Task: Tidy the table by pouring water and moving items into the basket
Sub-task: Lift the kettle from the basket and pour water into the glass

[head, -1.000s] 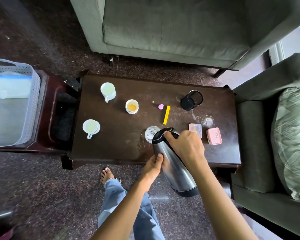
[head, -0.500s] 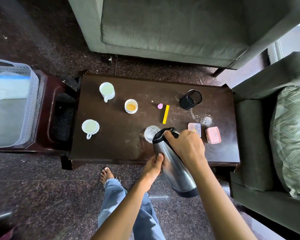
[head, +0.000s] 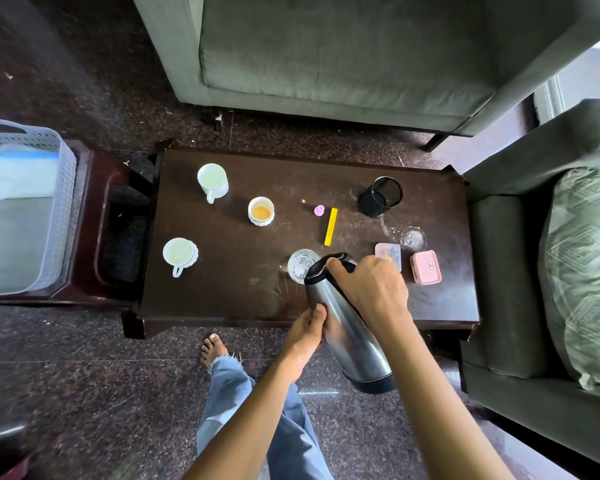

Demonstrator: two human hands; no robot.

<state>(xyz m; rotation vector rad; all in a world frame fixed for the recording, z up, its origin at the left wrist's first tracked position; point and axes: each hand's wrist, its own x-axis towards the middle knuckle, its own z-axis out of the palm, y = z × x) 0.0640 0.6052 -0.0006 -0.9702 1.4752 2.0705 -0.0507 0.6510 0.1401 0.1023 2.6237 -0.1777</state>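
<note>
Over the near edge of the table [head: 222,292], the steel flask [head: 347,327] tilts with its black spout above the clear glass [head: 300,265]. The right hand [head: 371,292] has its fingers clamped around the handle; the left hand [head: 307,332] presses its fingers against the flask's side. The white basket [head: 63,209] stands off the table's left edge.

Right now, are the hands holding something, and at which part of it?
Yes: a steel flask, tilted over a glass. The right hand grips its black handle at the top; the left hand supports the side of its body.
</note>
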